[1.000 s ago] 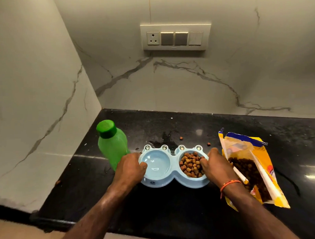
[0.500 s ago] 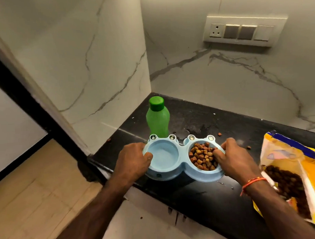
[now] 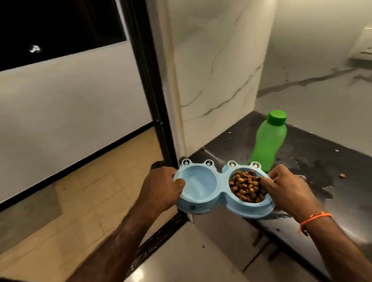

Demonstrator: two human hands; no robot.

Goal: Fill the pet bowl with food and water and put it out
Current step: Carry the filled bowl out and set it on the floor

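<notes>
Left hand (image 3: 161, 189) closed on the left end of the pet bowl (image 3: 221, 191), thumb hooked over the rim into the left cup. Right hand (image 3: 289, 190) closed on the right end, thumb over the rim touching the kibble (image 3: 245, 188). An orange thread band (image 3: 314, 217) circles the right wrist.

The bowl is a pale blue double bowl, two round cups joined at the middle, small frog-eye knobs along the far rim. Left cup holds no kibble; whether it holds water cannot be told. Right cup is heaped with brown kibble. The bowl is held level in the air, its right end above the front edge of the black counter (image 3: 329, 157), its left end out past the counter's corner over the floor (image 3: 88, 207).

Green bottle (image 3: 269, 141) with green cap stands upright on the counter just behind the right cup. One stray kibble piece (image 3: 342, 175) lies on the counter to the right. Marble wall (image 3: 216, 66) behind; dark door frame (image 3: 151, 89) to the left of it.
</notes>
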